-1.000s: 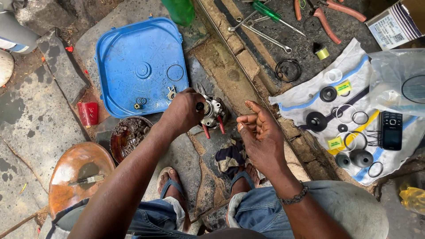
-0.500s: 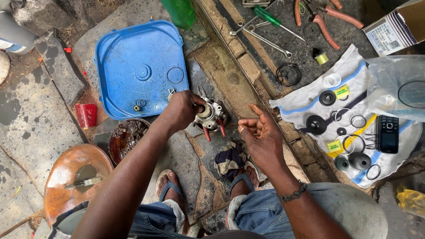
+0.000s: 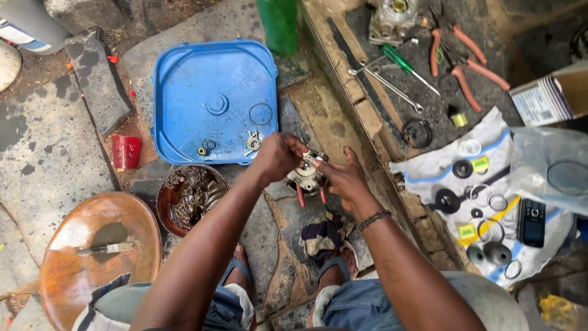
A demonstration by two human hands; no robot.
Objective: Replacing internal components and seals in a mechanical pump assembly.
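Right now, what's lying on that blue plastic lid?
On the blue lid lie a few small metal rings and fittings near its lower edge. The left hand covers the lid's lower right corner, so anything there is hidden.

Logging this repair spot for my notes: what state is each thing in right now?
Metal part: held between both hands above the ground.
Left hand: gripping the part.
Right hand: touching the part.
Blue lid: lying flat, small rings on it.
Grease bowl: open, filled.
Brush: resting in orange dish.
Pliers: lying open.
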